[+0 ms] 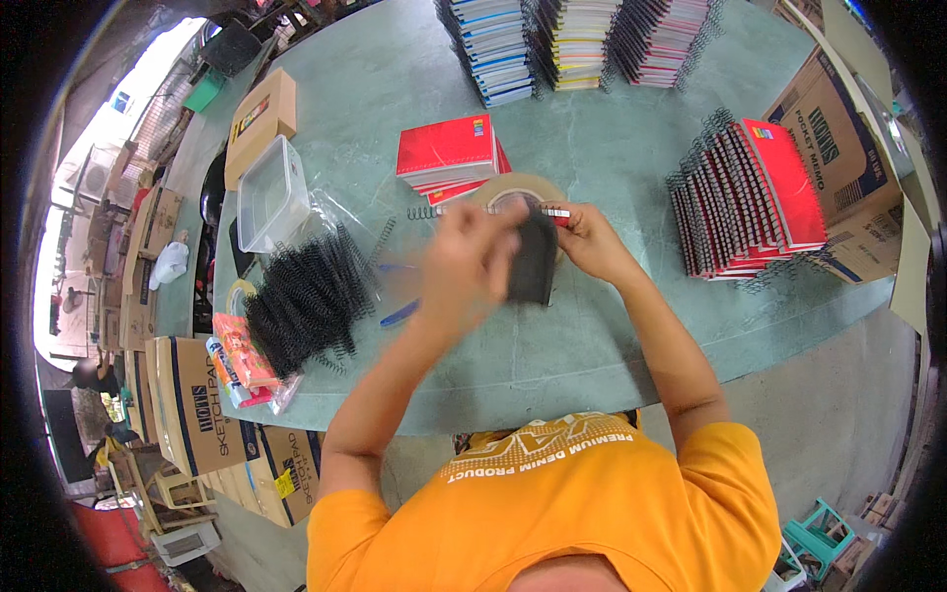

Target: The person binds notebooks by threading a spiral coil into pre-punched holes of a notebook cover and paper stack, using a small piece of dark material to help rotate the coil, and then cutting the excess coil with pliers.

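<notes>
My left hand [464, 259] is blurred, fingers curled around the near edge of a small black notebook [534, 261] that I hold up above the counter [592, 335]. My right hand [584, 237] pinches the notebook's top edge, thumb and fingers pressed together where a wire coil [493, 210] runs along it. The notebook stands between my two hands, its black cover facing me.

Just under and behind my hands lies a roll of tape [518, 187], flat on the counter, partly hidden by my fingers. Just beyond it sits a short stack of red notebooks [449, 153].

Out past my left hand, a heap of black coils [306, 296] spills from a clear bag, with a blue pen [400, 314] between the heap and my wrist. Beyond the heap stands a clear plastic tub [271, 192], and past that a brown box [261, 118].

Well out from my right hand, a leaning row of bound red notebooks [750, 202] rests against a cardboard carton [838, 148]. Farthest off, across the counter, three tall stacks of notebooks [572, 44] stand side by side.
</notes>
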